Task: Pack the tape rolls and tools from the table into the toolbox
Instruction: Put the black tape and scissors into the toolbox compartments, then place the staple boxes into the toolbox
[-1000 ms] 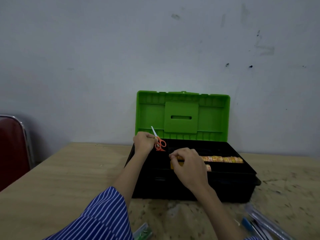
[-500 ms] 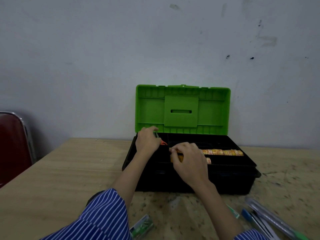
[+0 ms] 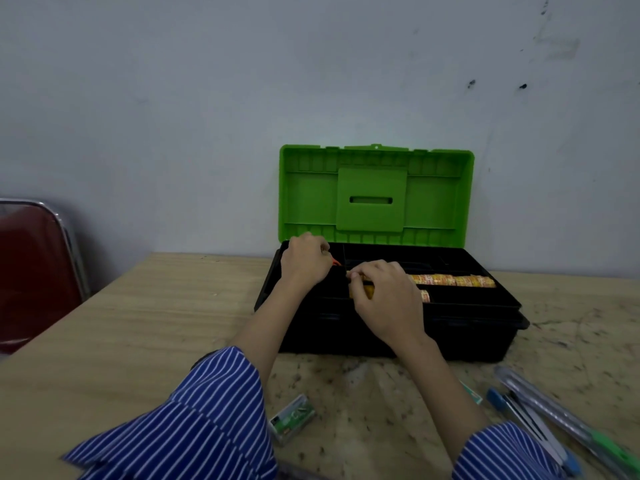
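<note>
Fingers of the left hand [image 3: 304, 261] are curled round small orange-handled scissors [image 3: 335, 262], only a sliver of which is seen, low inside the left compartment of the black plastic toolbox with the raised green lid [image 3: 467, 337]. A yellow printed tape roll [image 3: 362, 292] is pinched by the right hand [image 3: 384, 296] at the tray's row of rolls [image 3: 450, 280]. Scissors are best laid flat before release; pens and a green packet [image 3: 292, 418] remain on the table [image 3: 121, 334].

Pale grey-white wall [image 3: 207, 98] behind, scuffed, with small dark marks toward the upper right. Light wood-grain table [image 3: 138, 323] set against it, speckled and worn on the right side. Red chair [image 3: 31, 271] with chrome frame at far left. Dim, even light.
</note>
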